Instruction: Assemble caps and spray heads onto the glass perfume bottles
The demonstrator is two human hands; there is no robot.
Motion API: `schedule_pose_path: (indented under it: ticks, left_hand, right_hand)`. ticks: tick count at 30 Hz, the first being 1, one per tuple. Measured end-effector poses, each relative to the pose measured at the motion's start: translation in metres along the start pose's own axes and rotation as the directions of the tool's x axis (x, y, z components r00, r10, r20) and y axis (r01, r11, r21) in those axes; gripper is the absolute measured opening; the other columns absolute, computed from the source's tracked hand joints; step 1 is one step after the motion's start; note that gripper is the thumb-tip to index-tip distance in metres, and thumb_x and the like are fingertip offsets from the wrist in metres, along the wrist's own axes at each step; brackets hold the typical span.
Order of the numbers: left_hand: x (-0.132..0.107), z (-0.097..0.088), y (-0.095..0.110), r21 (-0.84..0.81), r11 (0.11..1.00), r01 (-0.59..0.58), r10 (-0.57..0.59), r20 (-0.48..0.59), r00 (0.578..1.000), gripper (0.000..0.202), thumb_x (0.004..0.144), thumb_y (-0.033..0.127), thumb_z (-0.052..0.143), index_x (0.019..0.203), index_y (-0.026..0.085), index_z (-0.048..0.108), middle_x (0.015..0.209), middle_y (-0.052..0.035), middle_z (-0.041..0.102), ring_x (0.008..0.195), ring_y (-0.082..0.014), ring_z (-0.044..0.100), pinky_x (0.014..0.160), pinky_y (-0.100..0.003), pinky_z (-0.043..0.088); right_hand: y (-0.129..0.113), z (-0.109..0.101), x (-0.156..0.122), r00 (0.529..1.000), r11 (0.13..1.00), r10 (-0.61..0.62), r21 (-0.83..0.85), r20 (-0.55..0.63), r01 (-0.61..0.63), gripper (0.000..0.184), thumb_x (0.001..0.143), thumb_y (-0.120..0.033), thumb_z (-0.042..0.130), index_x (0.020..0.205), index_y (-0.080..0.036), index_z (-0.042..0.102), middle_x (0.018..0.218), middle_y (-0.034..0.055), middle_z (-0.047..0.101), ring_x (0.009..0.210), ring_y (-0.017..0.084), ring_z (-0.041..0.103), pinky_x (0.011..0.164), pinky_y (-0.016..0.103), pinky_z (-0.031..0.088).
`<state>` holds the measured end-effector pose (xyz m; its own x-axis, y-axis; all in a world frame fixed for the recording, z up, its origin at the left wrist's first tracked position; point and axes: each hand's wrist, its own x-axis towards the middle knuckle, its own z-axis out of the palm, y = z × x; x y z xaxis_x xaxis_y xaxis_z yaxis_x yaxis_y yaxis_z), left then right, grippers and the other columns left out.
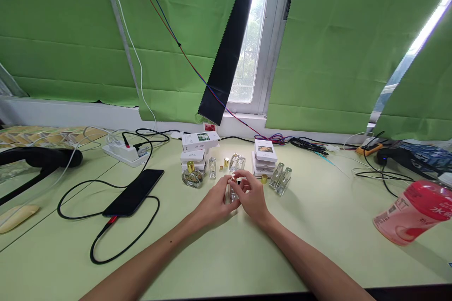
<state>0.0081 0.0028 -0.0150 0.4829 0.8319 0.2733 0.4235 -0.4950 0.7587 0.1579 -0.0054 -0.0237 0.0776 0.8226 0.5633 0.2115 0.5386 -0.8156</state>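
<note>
Near the middle of the table, my left hand (216, 194) is wrapped round a small clear glass perfume bottle (232, 195) standing upright. The fingers of my right hand (254, 194) are pinched together at the bottle's top, where a bit of gold colour shows; what they grip there is mostly hidden. Behind my hands are more clear bottles (237, 162) and a gold cap (226, 162). A rounded bottle with a gold cap (192, 177) is left of them, beside a slim glass bottle (212, 168). To the right lie clear bottles (280, 178) and another gold cap (264, 178).
White boxes are stacked at the back left (199, 141) and back right (265, 151). A black phone (134, 193) with its cable lies left, near a power strip (126, 151). A pink drink bottle (413, 211) stands at the right. Cables run along the wall.
</note>
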Motion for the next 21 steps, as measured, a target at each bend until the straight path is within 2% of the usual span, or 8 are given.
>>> schedule_pose_path:
  ticks: [21]
  left_hand:
    - [-0.0005, 0.0001, 0.0028, -0.017, 1.000, -0.010, 0.009, -0.018, 1.000, 0.044, 0.087, 0.035, 0.065, 0.126, 0.019, 0.053, 0.098, -0.0042, 0.067, 0.075, -0.0180, 0.061, 0.066, -0.029, 0.046]
  right_hand:
    - [-0.0018, -0.0007, 0.0006, 1.000, 1.000, 0.015, -0.020, -0.003, -0.015, 0.018, 0.088, -0.032, 0.067, 0.102, -0.021, 0.067, 0.091, 0.0030, 0.070, 0.060, 0.012, 0.056, 0.056, 0.026, 0.049]
